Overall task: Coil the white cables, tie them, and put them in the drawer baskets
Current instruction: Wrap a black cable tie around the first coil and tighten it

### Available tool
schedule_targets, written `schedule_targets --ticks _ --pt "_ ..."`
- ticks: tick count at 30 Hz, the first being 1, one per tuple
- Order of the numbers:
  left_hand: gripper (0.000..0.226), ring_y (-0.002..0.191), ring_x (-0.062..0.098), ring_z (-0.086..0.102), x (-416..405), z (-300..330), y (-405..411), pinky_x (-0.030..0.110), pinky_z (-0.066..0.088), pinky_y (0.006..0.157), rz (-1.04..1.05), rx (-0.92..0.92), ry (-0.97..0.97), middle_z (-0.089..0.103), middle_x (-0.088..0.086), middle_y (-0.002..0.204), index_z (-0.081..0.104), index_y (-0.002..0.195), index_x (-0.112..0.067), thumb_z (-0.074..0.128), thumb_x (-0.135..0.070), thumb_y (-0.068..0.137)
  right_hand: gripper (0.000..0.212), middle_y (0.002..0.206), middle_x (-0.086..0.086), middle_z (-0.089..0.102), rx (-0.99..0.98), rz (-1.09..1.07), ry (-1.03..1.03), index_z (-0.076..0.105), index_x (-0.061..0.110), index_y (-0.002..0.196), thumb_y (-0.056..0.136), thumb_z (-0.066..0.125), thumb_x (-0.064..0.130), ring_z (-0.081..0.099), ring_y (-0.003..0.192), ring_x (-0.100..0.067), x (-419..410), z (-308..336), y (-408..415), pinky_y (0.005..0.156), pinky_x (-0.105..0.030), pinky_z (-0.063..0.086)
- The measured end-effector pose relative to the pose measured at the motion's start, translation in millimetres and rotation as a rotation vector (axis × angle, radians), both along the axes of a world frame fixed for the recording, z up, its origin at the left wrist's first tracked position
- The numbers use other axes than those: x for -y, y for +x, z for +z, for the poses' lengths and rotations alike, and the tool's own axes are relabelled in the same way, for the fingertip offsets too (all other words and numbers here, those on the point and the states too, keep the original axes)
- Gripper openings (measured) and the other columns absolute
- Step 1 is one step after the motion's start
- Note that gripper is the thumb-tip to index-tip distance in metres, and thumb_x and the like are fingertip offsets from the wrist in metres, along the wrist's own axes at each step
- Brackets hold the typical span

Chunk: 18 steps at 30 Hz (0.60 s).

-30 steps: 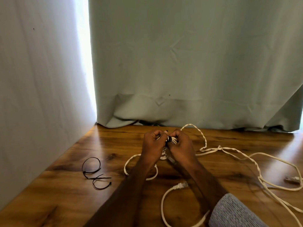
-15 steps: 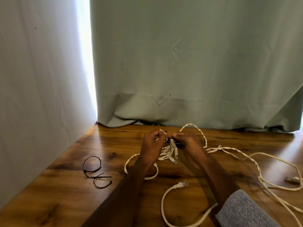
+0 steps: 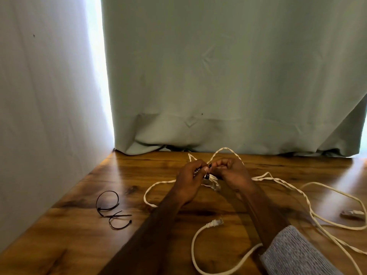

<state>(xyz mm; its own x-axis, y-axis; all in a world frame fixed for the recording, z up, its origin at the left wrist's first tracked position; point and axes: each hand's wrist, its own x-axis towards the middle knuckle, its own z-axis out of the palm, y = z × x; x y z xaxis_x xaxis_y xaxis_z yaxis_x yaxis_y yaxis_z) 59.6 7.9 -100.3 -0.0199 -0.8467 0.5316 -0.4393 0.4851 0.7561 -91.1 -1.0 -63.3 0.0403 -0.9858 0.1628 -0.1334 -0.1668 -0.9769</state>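
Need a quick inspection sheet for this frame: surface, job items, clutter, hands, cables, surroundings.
Surface: wooden table, glossy, light glare at right.
Job's things: white cable bundle with a black tie at the hands; drawer baskets not in view.
Clutter: spare black zip ties lying left of the arms.
Grippers: left hand and right hand both pinch at the tie on the bundle.
Cables: loose white cable sprawls right; connector near front.
Surroundings: green curtain behind, white wall left.

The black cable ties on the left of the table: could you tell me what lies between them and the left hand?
In the head view, a loop of white cable lies on the wooden table between the black cable ties and the left hand; otherwise bare wood.
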Motion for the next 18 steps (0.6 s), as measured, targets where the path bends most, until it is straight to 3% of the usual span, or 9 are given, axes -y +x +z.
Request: schedule_targets --ticks 2,6,9,12,15,18 --pt "0.016 0.091 0.015 0.062 -0.7 -0.7 -1.1 0.037 0.051 0.080 -0.007 0.000 -0.010 0.067 -0.002 0.093 0.068 0.095 -0.018 0.053 -0.021 0.100 0.005 0.076 -0.012 0.073 -0.022 -0.032 -0.057 0.074 0.001 0.081 0.083 0.073 -0.004 0.065 0.062 -0.015 -0.7 -2.0 4.4 0.050 -0.018 0.049" --pt "0.017 0.093 0.011 0.060 -2.4 -0.6 -4.3 0.024 0.049 0.079 0.011 -0.079 0.009 0.064 0.002 0.097 0.068 0.092 -0.014 0.053 -0.017 0.100 0.017 0.080 -0.003 0.074 -0.173 -0.112 -0.187 0.074 0.017 0.076 0.086 0.072 0.003 0.069 0.074 -0.016 4.1 -10.5 13.7 0.066 -0.026 0.052" --pt "0.015 0.090 0.006 0.058 -3.0 0.7 -6.5 0.015 0.046 0.076 0.020 -0.155 -0.004 0.061 0.006 0.099 0.069 0.091 -0.009 0.055 -0.011 0.098 0.024 0.082 0.000 0.074 -0.204 -0.159 -0.237 0.071 0.025 0.074 0.088 0.072 0.005 0.069 0.077 -0.016 5.2 -15.1 18.8 0.068 -0.027 0.053" --pt "0.016 0.094 0.009 0.059 0.2 -3.0 -9.9 0.026 0.049 0.081 0.052 -0.163 -0.040 0.060 0.002 0.099 0.070 0.092 -0.012 0.057 -0.021 0.095 0.026 0.077 0.004 0.070 -0.237 -0.194 -0.263 0.068 0.024 0.074 0.089 0.069 0.003 0.066 0.075 -0.012 3.7 -14.4 22.4 0.065 -0.022 0.049" --pt "0.035 0.099 0.016 0.057 2.8 -7.6 -12.8 0.035 0.048 0.086 0.179 -0.042 -0.167 0.058 -0.002 0.100 0.069 0.094 -0.015 0.046 -0.041 0.089 0.025 0.071 0.009 0.064 -0.267 -0.238 -0.283 0.068 0.021 0.074 0.089 0.066 0.001 0.061 0.070 -0.006 -1.1 -10.7 26.9 0.060 -0.015 0.043" --pt "0.030 0.094 0.014 0.055 3.8 -5.6 -13.6 0.032 0.046 0.081 0.148 -0.010 -0.258 0.056 -0.001 0.096 0.065 0.092 -0.010 0.045 -0.032 0.096 0.023 0.070 0.012 0.062 -0.206 -0.283 -0.311 0.067 0.018 0.075 0.088 0.064 -0.001 0.059 0.068 -0.002 -4.8 -8.8 29.5 0.057 -0.006 0.042"
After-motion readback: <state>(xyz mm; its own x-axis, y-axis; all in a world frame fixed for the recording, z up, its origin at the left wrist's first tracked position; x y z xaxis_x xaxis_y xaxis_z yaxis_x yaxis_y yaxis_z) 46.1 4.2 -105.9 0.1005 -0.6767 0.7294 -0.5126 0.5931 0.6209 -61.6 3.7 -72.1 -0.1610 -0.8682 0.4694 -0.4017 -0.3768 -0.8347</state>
